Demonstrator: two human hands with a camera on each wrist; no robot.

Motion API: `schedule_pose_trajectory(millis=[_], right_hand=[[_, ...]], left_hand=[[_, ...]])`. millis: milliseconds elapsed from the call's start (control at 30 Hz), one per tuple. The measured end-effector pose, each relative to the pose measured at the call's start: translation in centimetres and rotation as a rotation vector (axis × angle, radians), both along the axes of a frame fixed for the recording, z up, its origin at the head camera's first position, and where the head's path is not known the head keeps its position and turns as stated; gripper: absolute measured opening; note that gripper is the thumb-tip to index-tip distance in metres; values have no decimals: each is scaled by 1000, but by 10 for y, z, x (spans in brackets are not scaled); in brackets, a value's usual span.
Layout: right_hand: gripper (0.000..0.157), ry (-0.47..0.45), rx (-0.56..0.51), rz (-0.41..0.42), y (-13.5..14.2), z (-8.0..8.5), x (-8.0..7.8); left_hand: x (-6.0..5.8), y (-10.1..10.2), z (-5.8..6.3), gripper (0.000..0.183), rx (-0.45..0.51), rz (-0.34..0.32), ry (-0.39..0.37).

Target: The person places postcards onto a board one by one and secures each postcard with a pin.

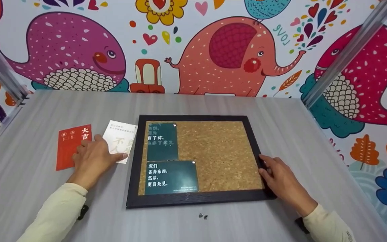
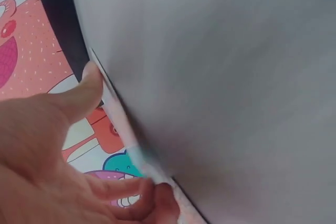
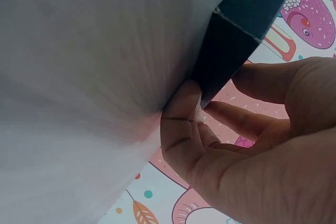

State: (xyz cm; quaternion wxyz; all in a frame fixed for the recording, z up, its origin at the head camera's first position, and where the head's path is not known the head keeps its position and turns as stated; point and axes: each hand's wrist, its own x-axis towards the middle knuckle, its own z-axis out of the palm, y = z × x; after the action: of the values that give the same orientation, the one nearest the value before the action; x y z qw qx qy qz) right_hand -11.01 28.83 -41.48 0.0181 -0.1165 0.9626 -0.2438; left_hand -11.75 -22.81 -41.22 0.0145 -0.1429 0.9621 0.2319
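Note:
A cork board point(image 1: 220, 151) in a black frame lies on the table. Two dark green cards with white lettering are on its left side, an upper card point(image 1: 161, 149) and a lower card point(image 1: 173, 185), each with a pin at its upper right corner. Left of the frame, my left hand point(image 1: 96, 157) spreads over a white card point(image 1: 124, 134), its thumb touching the card's lower right part. Its other fingers reach over a red card point(image 1: 67, 144) beside it. My right hand point(image 1: 286, 179) grips the frame's right edge between thumb and fingers, as the right wrist view shows.
Two small dark objects point(image 1: 203, 216) lie on the grey table point(image 1: 160, 225) in front of the frame. Behind stands a wall point(image 1: 186, 40) printed with cartoon animals. Metal posts point(image 1: 348, 57) rise at the table's back corners.

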Motion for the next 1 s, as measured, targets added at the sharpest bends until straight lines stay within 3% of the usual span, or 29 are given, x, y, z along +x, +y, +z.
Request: schedule_pose_trajectory(millis=[167,433,600,733,1000], right_hand=[[50,2,2,-4,1,0,0],[48,16,3,-13,0,-4,-1],[49,10,-2,-9,0,-3,-2],[49,8,0,-7,0,-3,-1],[48,0,7,-3,-1,0,-3]], left_hand=[[3,-4,6,64,103,-41,59],[8,-13,10,24,147,-112,100],[12,-15,10,42,220,-110,138],[11,-18,11,55,219,-142,182],[13,-28,15,57,252,-140,120]])
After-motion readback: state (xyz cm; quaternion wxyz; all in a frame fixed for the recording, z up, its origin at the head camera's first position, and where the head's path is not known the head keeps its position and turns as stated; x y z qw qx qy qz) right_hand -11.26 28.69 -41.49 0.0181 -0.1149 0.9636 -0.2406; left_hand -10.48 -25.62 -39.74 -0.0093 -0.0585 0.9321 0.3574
